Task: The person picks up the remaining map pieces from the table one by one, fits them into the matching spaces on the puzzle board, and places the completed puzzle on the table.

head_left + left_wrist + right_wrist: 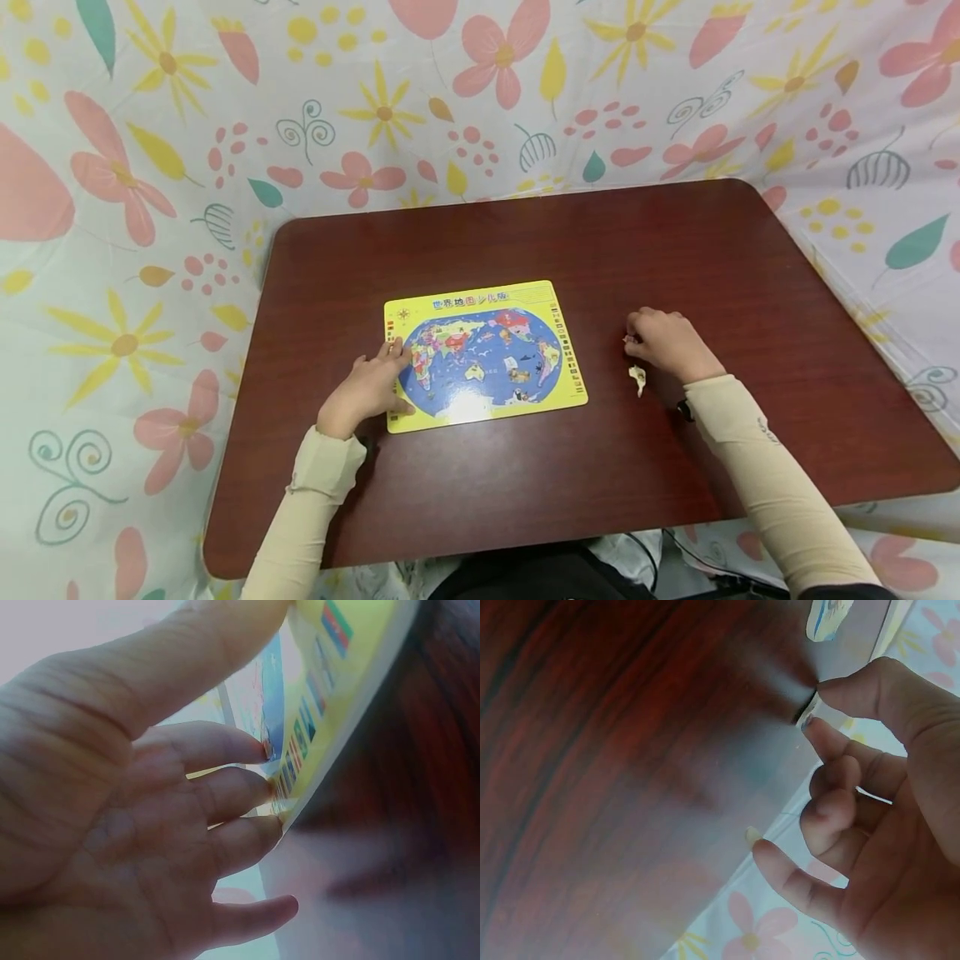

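A yellow-bordered world map puzzle board (566,354) lies flat on the table, left of centre, glare on its lower part. My left hand (367,387) rests at its left edge, thumb and fingertips on the border. In the left wrist view, the fingers (225,787) are spread and only slightly bent against the board. To the board's right, my right hand (671,342) is low over the table. It pinches a small, thin puzzle piece (807,712) between thumb and index finger, mostly hidden in the head view. A second, pale, irregular puzzle piece (637,379) lies just below that hand.
The dark red-brown wooden table (465,492) has rounded corners. A floral-patterned curtain (382,158) hangs behind it and at the sides. At the table's near edge the person's dark clothing (540,575) shows, with dark cables (690,554) to its right.
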`<state>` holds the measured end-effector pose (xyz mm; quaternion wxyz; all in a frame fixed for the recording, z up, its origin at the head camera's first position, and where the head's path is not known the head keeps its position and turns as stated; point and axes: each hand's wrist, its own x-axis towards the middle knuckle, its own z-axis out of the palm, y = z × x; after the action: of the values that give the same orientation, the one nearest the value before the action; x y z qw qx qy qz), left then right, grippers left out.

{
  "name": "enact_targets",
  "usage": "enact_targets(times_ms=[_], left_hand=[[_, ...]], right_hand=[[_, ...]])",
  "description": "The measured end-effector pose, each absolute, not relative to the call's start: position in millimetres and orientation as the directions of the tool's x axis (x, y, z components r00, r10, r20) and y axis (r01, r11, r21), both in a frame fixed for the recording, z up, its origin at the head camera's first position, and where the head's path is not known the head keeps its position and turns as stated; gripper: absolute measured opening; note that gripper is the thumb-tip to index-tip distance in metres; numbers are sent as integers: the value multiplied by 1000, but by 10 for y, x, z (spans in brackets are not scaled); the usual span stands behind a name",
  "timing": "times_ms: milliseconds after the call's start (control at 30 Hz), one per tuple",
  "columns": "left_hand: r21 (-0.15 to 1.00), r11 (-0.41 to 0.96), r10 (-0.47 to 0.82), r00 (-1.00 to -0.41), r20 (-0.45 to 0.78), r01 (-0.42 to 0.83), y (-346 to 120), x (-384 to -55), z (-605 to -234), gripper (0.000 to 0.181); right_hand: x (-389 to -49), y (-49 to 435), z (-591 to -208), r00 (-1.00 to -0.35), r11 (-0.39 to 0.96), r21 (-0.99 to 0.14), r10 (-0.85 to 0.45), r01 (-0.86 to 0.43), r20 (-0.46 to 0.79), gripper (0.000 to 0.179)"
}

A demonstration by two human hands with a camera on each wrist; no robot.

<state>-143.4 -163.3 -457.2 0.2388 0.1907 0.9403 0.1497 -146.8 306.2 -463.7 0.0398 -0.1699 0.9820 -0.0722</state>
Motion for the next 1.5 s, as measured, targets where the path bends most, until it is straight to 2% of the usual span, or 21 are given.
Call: enact_targets(times_ms=[167, 333, 733, 1500], left_hand=[[371, 884, 427, -813, -395, 284, -1625, -1452, -4560, 98], [367, 887, 421, -814, -400, 278, -1629, -1453, -4568, 99], [365, 890, 419, -807, -415, 274, -1605, -1446, -4576, 97], [360, 885, 427, -822, -377, 295, -1617, -1414, -4560, 95]], right_hand=[[-1462, 3025, -4651, -931, 925, -116, -364, -362, 6, 17], [-1484, 2913, -4675, -908, 895, -154, -414, -419, 66, 13], [-1523, 2603, -4696, -875, 854, -191, -475, -484, 93, 12], [-1686, 2040, -4656, -827, 810, -214, -562, -546, -18, 14]])
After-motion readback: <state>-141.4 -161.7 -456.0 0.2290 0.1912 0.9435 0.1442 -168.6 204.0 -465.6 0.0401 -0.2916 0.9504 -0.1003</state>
